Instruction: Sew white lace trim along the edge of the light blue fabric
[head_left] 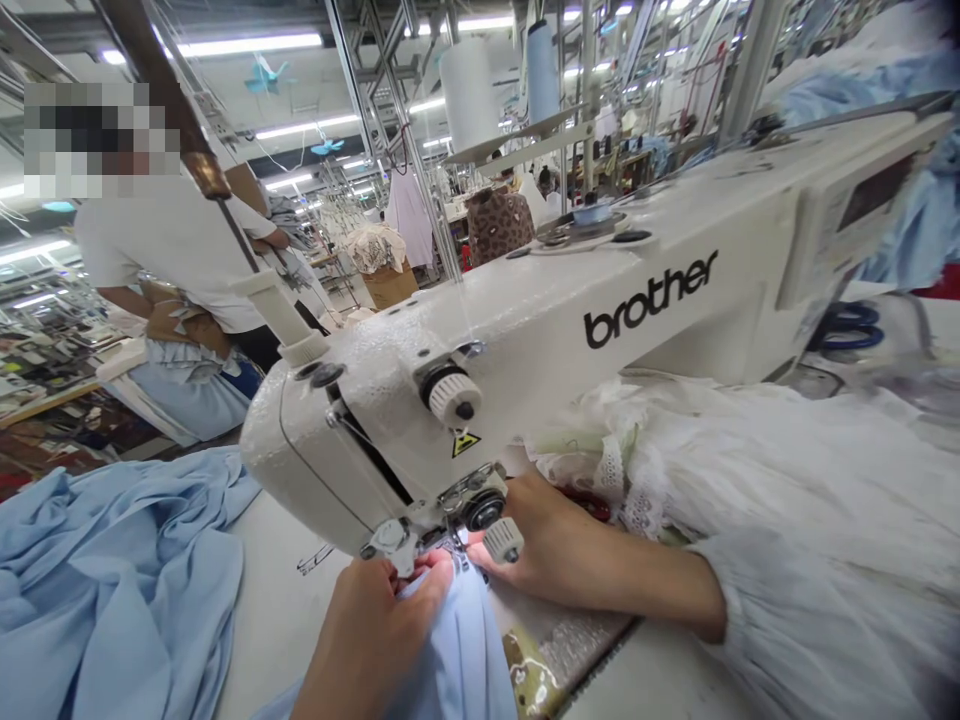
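Observation:
A white sewing machine (525, 330) marked "brother" spans the view. Light blue fabric (469, 640) runs from under its needle area down toward me. My left hand (382, 620) is closed on this fabric just left of the presser foot, thumb on top and the other fingers partly hidden. On the far side of the needle, my right hand (544, 545) reaches under the machine arm, its fingertips at the edge of the fabric by the presser foot. The machine's dials hide part of those fingers, so their grip is unclear.
A heap of light blue fabric (127, 590) lies on the left of the table. White lace-trimmed cloth (675, 450) is bunched under the machine arm, with blue scissor handles (851, 325) behind it. Thread cones (469, 95) stand above. A person (172, 250) holding fabric stands at left.

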